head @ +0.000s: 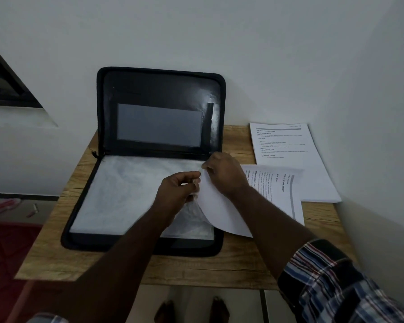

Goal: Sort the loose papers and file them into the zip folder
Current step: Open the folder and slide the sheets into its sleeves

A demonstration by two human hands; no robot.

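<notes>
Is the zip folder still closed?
No, the zip folder lies unzipped on the wooden table, its lid propped against the wall, while both hands hold a sheet of paper at its right edge.

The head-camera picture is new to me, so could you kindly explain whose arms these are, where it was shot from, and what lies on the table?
No machine here: a person wears a camera on the head, looking down at their own arms. On the wooden table a black zip folder lies open, its lid leaning against the wall, with clear sleeves inside. The left hand and right hand both pinch a white sheet at the folder's right edge. More printed papers lie to the right, one loose page nearer the hands.
</notes>
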